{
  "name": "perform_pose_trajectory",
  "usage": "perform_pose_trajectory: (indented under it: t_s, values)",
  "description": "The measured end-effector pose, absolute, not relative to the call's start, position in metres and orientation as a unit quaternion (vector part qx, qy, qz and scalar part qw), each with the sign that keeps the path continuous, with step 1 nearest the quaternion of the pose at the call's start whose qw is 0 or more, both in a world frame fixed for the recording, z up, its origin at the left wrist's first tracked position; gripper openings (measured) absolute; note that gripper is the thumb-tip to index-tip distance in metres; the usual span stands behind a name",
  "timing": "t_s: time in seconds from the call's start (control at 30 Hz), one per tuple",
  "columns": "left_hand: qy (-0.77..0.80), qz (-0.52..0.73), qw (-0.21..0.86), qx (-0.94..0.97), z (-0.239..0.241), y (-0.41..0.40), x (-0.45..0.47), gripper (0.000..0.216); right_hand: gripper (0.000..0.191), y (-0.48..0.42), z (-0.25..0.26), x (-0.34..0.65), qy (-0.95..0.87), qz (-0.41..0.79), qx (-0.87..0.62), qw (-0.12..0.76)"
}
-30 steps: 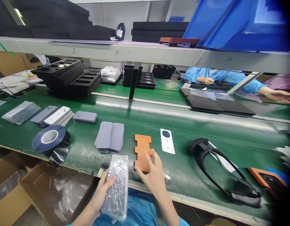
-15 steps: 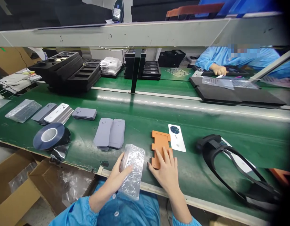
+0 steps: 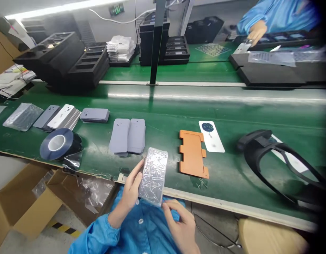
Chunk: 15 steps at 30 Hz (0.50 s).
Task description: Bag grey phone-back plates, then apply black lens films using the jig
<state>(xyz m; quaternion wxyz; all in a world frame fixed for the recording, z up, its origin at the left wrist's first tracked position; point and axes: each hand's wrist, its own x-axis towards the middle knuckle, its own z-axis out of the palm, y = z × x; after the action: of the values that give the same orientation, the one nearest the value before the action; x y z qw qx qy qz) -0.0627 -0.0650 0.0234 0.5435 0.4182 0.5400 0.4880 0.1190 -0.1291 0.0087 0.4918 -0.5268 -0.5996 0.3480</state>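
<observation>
My left hand is closed round the left side of a flat pack in clear, crinkled plastic wrap, tilted above the table's front edge. At its lower right corner my right hand pinches the wrap between thumb and forefinger. What lies inside the wrap is hard to make out. Right of the pack lies an orange jig with notched edges, untouched. A white phone back panel with a dark round camera area lies beside it. Left of the pack, two side-by-side stacks of grey phone-shaped sheets rest on the green table.
A roll of tape lies at left, near more stacked panels and a wrapped pack. A black head strap is at right. Open cardboard boxes stand below. Opposite, a co-worker's hand holds a panel.
My right hand has left the orange jig and come to the pack's lower corner. The left hand keeps the pack. The view has tilted down.
</observation>
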Motion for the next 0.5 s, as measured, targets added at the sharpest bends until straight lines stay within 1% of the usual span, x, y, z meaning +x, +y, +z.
perform_pose_trajectory:
  t_s: [0.07,0.17,0.3,0.43,0.5]
  values:
    - [0.552,0.473,0.531,0.436,0.021,-0.082,-0.073,0.046,0.015,-0.134,0.007,0.117,-0.582,0.364,-0.529,0.498]
    - [0.567,0.441,0.524,0.457,0.017,-0.107,-0.084,0.044,0.013,-0.144,0.001,0.11,-0.552,0.4,-0.554,0.479]
    - [0.553,0.428,0.511,0.499,0.006,-0.126,-0.087,0.048,0.013,-0.157,-0.007,0.097,-0.51,0.415,-0.587,0.472]
    - [0.558,0.44,0.502,0.494,-0.004,-0.128,-0.081,0.048,0.023,-0.162,-0.008,0.089,-0.496,0.442,-0.592,0.456]
    - [0.558,0.446,0.509,0.479,-0.006,-0.125,-0.076,0.048,0.024,-0.159,-0.007,0.088,-0.493,0.451,-0.594,0.449]
